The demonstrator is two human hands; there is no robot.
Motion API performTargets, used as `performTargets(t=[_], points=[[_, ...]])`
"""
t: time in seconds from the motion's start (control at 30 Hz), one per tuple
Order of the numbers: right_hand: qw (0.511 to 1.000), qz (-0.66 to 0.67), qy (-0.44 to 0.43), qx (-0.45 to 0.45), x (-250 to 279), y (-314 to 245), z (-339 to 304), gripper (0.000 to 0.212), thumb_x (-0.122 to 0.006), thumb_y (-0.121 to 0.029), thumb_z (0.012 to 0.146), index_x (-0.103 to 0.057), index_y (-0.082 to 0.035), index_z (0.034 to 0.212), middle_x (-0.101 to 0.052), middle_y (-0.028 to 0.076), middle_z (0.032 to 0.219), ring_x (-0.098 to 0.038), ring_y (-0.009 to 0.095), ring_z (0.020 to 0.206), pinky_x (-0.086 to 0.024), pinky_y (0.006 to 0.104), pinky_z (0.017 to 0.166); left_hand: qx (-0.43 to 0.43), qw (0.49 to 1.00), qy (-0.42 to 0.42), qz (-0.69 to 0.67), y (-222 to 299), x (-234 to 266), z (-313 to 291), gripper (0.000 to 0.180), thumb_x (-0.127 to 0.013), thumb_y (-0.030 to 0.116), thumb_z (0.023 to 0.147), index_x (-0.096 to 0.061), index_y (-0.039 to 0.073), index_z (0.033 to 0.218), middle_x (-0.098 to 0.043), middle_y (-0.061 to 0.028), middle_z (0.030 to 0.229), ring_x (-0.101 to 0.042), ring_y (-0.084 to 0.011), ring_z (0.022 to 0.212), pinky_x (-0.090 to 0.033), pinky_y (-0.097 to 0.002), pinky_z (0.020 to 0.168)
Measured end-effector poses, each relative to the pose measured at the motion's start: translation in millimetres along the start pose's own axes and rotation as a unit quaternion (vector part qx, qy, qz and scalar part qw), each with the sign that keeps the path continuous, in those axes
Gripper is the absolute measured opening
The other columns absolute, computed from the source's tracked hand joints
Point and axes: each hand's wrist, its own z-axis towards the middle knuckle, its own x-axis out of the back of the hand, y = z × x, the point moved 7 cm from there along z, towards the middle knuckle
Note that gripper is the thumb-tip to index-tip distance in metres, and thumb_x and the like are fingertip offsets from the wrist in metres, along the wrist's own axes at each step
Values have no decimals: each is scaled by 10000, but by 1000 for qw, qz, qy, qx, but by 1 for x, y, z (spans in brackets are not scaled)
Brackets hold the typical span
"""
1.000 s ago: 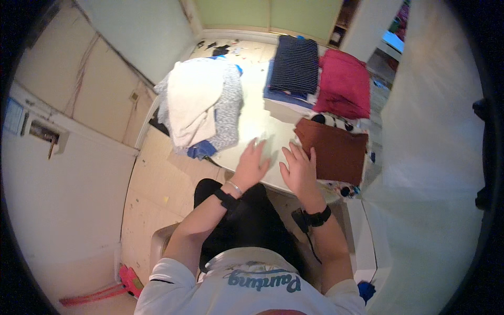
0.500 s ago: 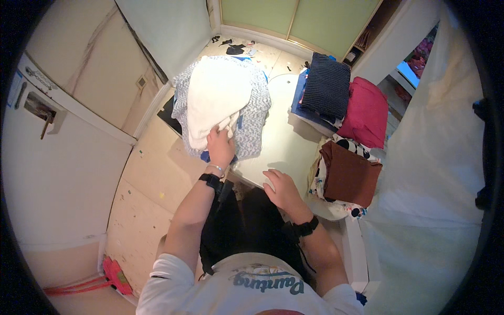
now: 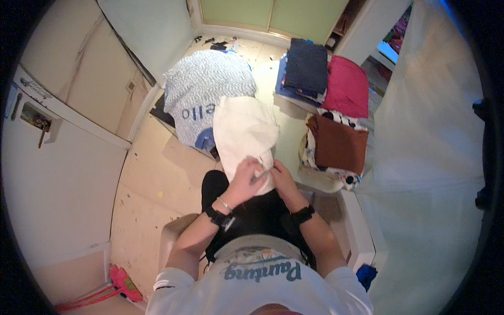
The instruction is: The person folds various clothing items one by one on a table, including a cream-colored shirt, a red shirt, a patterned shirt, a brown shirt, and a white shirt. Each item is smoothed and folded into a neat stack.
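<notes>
A cream-white cloth garment (image 3: 244, 123) hangs across the table's near edge toward my lap, its kind unclear from its folds. My left hand (image 3: 248, 181) is closed on its near end, the fingers a little blurred. Beside it, my right hand (image 3: 282, 181) pinches the garment's right edge, thumb and fingers together. Just beyond lies a heap of blue-and-white mottled fabric (image 3: 207, 76) with dark lettering and a blue patch, partly covered by the white garment.
Folded clothes are stacked on the right of the white table (image 3: 266, 79): a dark navy piece (image 3: 306, 68), a magenta piece (image 3: 346, 86) and a brown piece (image 3: 340, 144) on patterned cloth. A white door (image 3: 58, 173) is at left; a pale sheet (image 3: 420, 157) hangs at right.
The white garment has come off the mottled fabric toward me, baring its lettering. My right hand, formerly empty, has joined my left on the garment. The view has shifted slightly.
</notes>
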Motion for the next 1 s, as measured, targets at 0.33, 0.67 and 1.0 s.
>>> performTargets(t=[0.33,0.67,1.0], points=[[951,-129,153,235,11,-76,-50,224,-463,-85,978,-588,-13,1149,-647,44,970,-575,113,890,-465,268,802,119,982,132,-67,-2,30,-8,335,-624,116,837,-541,4,1141,-613,-79,947,-586,-166,854,-492,-301,749],[943,-108,227,219,76,-65,-73,227,-499,-88,911,-554,-23,1122,-602,79,1012,-566,188,920,-450,319,818,239,857,324,-322,-70,80,-48,277,-554,90,875,-509,-32,1120,-606,-106,1065,-569,-185,969,-468,-315,860],[841,-431,208,253,49,-51,-81,457,-674,-158,822,-510,-20,1225,-581,193,1163,-583,312,1051,-462,392,925,291,898,157,-290,-74,27,-91,411,-536,-10,857,-469,58,1257,-582,-52,1060,-554,-140,924,-463,-270,831]])
